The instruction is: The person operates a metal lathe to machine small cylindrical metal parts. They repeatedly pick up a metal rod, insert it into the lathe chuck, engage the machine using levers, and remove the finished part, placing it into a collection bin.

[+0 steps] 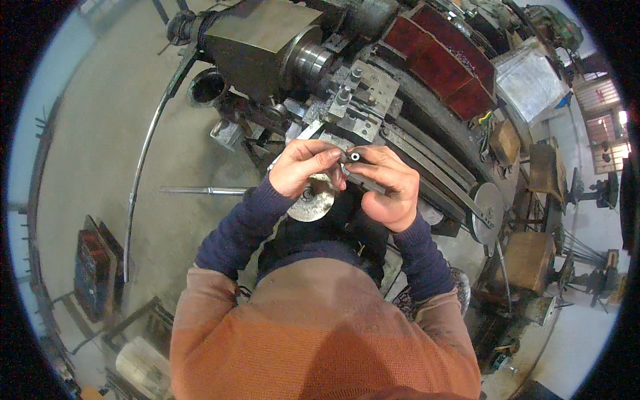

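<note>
Both of my hands meet in front of my chest, over the near side of a lathe. A small metal sleeve (355, 157) with a pale ring-shaped end and a dark hole shows at the fingertips. My right hand (390, 183) grips this sleeve between thumb and fingers. Right beside it, my left hand (305, 163) is closed in a pinch; what lies between its fingertips is dark and too small to make out. Just beyond the hands stands the lathe's tool post (363, 100), with bolts on top. Below my left hand is a round metal handwheel (312, 205).
The lathe's headstock (253, 30) and chuck (312, 61) are at the upper left. A long bent lever (148, 143) and a horizontal bar (203, 191) jut out leftward. Behind the bed sits a dark red tray (437, 60). A metal disc (488, 207) stands at right.
</note>
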A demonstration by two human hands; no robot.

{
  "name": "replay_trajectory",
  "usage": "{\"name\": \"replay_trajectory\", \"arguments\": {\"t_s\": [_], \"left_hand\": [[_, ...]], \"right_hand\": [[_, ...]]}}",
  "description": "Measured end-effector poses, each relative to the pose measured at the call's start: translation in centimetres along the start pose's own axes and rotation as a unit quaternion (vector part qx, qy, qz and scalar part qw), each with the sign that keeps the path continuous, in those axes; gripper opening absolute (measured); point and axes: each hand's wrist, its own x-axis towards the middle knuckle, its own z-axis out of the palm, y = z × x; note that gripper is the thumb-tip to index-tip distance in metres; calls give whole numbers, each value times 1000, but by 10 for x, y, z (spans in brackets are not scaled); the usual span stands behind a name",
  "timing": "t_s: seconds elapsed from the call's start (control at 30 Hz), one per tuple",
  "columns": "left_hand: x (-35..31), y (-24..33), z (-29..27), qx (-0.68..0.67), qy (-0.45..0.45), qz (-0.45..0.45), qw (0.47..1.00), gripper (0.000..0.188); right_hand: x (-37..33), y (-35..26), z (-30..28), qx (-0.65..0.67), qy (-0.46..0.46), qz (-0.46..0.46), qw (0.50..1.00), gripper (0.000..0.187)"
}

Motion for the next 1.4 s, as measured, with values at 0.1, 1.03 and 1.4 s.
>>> {"name": "replay_trajectory", "arguments": {"t_s": [0.1,1.03,1.4], "left_hand": [[-2,9,7,59,16,11,998,24],[0,2,19,9,39,-37,998,26],[1,6,15,47,26,-37,998,25]], "right_hand": [[0,-2,0,-8,-5,-6,1000,37],[-15,5,1,165,16,76,983,42],[-15,15,3,129,12,47,990,46]]}}
